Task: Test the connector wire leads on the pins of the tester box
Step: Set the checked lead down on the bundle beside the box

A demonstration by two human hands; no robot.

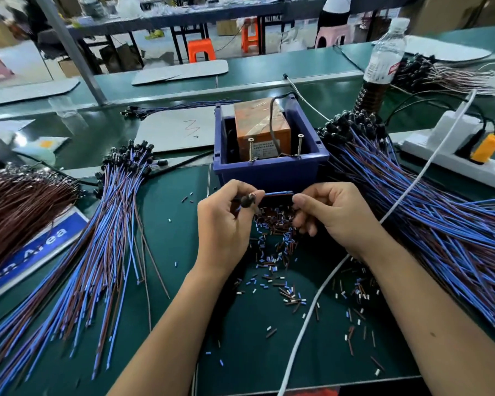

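An orange tester box (262, 130) stands inside a blue plastic bin (269, 170), with two upright screw pins (251, 150) at its front edge. Just in front of the bin, my left hand (226, 224) pinches the black connector end of a wire lead (277, 193). My right hand (335, 215) pinches the other end of that blue and brown lead, which runs level between the two hands. Both hands are below the pins and apart from them.
A big pile of blue and brown leads (440, 218) lies on the right, another pile (97, 247) on the left. Cut insulation bits (275, 267) litter the green mat. A white cable (326, 284), a power strip (452, 155) and a water bottle (383, 58) are to the right.
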